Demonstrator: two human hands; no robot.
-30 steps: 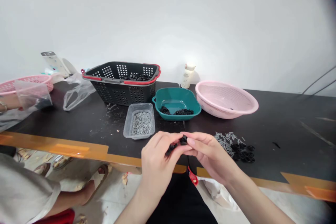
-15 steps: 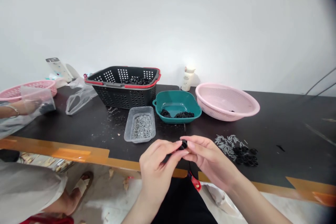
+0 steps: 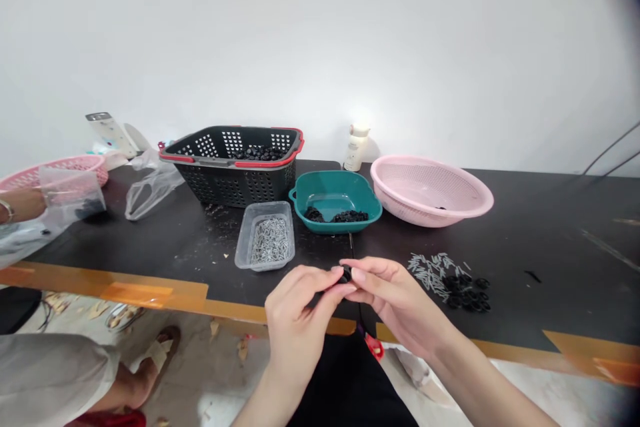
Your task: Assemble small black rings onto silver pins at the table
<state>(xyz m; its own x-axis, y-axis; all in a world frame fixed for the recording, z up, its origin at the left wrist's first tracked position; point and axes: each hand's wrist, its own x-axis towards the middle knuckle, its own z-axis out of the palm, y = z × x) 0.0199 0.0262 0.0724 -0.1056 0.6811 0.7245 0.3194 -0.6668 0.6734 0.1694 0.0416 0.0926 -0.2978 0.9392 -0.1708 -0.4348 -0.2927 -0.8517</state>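
Observation:
A small round black part [image 3: 345, 274] is pinched between my two hands, just above the table's front edge. My left hand [image 3: 303, 303] grips it from the left with thumb and forefinger. From the right, the fingertips of my right hand [image 3: 385, 290] close on the same part and hide much of it. Right of my hands lie a pile of small grey metal pins [image 3: 428, 273] and a heap of black ring-like parts [image 3: 467, 293]. A clear plastic tub [image 3: 241, 247] with many similar pins stands beyond my left hand.
Behind stand a teal basin [image 3: 340, 183] with black parts, a black basket [image 3: 235, 183] of black pieces, a pink colander [image 3: 425, 210] and a white bottle [image 3: 355, 147]. At far left a co-worker's hand [image 3: 27, 203] is by a clear plastic bag [image 3: 73, 190].
My hands keep their pinch on the black part, with hardly any shift. The view has moved slightly. At far left the co-worker's hand has drawn back to the left.

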